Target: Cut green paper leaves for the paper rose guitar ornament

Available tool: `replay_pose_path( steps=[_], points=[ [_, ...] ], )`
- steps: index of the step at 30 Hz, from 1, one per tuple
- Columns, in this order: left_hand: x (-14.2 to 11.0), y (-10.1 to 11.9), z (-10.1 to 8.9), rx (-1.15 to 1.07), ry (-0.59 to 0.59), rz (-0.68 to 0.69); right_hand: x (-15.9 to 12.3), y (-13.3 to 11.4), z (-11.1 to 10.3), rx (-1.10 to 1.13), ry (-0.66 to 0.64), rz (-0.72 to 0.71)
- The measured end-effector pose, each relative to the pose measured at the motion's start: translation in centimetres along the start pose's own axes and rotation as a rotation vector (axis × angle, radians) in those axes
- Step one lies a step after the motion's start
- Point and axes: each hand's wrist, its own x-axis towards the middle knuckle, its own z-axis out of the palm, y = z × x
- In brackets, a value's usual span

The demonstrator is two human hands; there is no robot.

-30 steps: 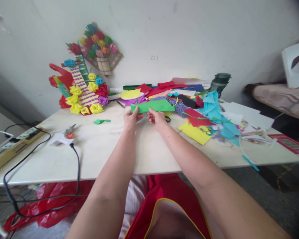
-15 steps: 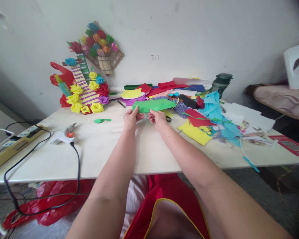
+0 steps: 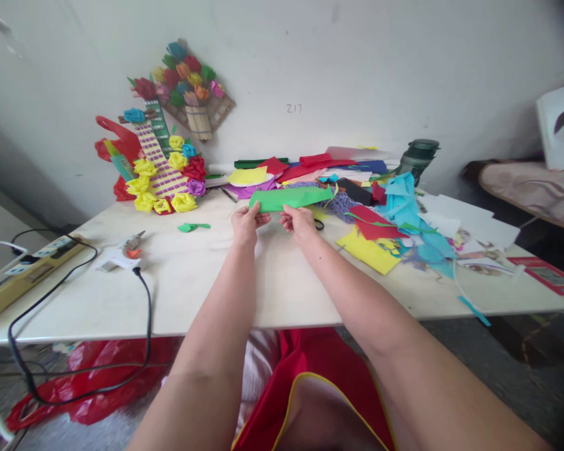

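Note:
Both my hands hold a long green paper strip [image 3: 289, 198] just above the white table [image 3: 192, 282]. My left hand [image 3: 245, 225] pinches the strip's left end between thumb and fingers. My right hand [image 3: 301, 223] pinches its lower edge near the middle. The strip's right end points toward a pile of coloured paper scraps [image 3: 357, 194] behind my hands.
Paper-flower crafts [image 3: 162, 178] stand at the back left, another [image 3: 190, 88] hangs on the wall. A glue gun [image 3: 122, 254] with a black cord and a power strip [image 3: 26, 269] lie at the left. A small green scrap [image 3: 191, 227], a dark bottle [image 3: 416, 156].
The hands and the green strip have barely shifted; the strip's right end sits slightly higher than before.

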Motion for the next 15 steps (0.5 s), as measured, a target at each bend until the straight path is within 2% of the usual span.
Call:
replay_pose_path(
  steps=[7, 15],
  points=[
    [-0.29, 0.28, 0.4, 0.027, 0.029, 0.007, 0.06, -0.15, 0.17, -0.043, 0.039, 0.022],
    [-0.51, 0.13, 0.34, 0.034, -0.023, 0.022, 0.44, 0.03, -0.04, -0.068, 0.071, -0.017]
  ],
)
